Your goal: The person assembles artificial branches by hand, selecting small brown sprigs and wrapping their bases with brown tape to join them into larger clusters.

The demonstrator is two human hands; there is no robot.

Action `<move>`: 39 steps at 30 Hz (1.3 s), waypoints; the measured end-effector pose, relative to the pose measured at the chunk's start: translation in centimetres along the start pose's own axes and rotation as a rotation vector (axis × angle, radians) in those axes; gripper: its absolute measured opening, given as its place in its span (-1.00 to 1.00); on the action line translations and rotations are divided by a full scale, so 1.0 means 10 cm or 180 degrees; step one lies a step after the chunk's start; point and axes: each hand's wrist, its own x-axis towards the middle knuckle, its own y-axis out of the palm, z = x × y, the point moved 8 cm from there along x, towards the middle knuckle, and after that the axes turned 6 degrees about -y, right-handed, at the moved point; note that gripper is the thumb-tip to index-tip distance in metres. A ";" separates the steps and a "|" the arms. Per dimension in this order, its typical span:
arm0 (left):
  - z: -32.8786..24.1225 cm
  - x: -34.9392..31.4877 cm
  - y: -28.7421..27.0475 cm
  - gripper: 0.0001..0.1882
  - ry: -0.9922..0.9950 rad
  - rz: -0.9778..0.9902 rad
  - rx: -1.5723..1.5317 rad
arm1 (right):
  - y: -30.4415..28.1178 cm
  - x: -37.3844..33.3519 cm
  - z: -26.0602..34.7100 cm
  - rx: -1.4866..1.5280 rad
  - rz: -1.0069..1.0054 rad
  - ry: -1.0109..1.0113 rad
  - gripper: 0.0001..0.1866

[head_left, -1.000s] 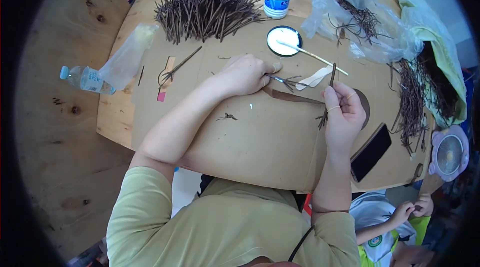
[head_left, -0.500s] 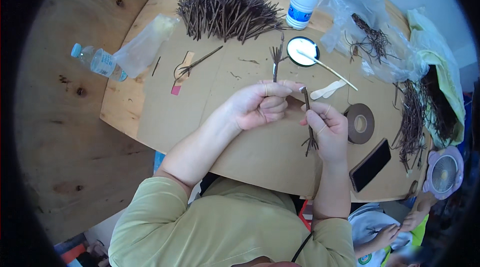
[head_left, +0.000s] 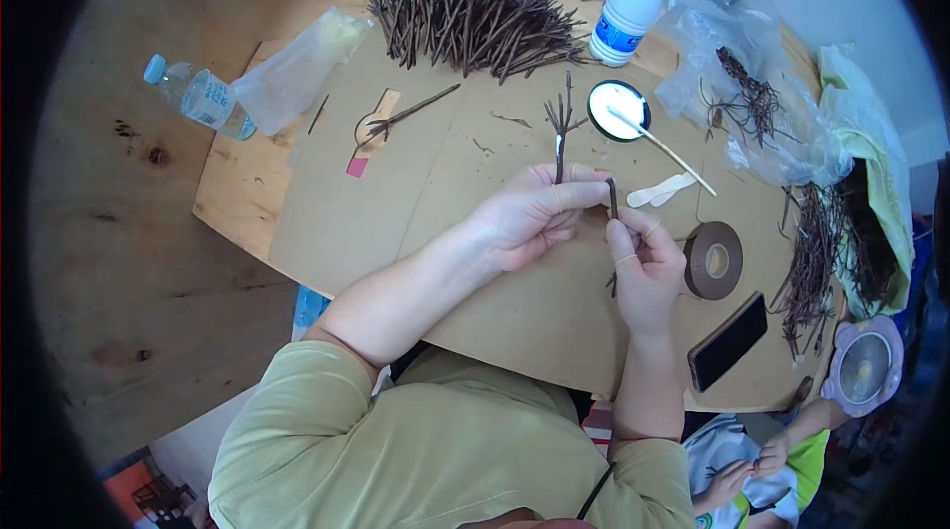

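My left hand (head_left: 529, 217) is closed on a thin brown twig (head_left: 560, 165), which stands upright with forked tips on top and a white patch below the fork. My right hand (head_left: 648, 267) pinches a second brown twig (head_left: 613, 197) between thumb and fingers. Its upper end touches or nearly touches my left fingertips, and most of its lower, branched end is hidden behind the hand. Beyond my hands is a round dish of white paste (head_left: 602, 113) with a pale stick (head_left: 683, 163) resting in it.
A brown tape roll (head_left: 713, 260), a phone (head_left: 729, 341) and wooden spatulas (head_left: 661, 190) lie right. Bundled twigs (head_left: 475, 19) and a white bottle (head_left: 630, 9) stand at the back. Left are a branched twig (head_left: 421, 111) and a clear bottle (head_left: 198, 98). Another person's hands (head_left: 752, 470) show lower right.
The view has shifted slightly. My right twig's upper end has come against or close to my left fingertips; its white tip no longer shows, and its branched end is now mostly hidden.
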 end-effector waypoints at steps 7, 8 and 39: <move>0.02 0.06 -0.06 -0.90 0.0330 0.0081 -0.0052 | 0.08 -0.03 -0.05 0.0356 0.0157 0.0383 -0.86; 0.01 0.06 -0.05 -0.90 0.0369 0.0149 -0.0068 | 0.09 -0.03 -0.03 0.0474 0.0156 0.0416 -0.85; -0.06 0.01 0.01 -0.89 0.0667 0.0551 0.0144 | 0.24 -0.09 -0.07 0.1822 0.0598 0.1030 -0.78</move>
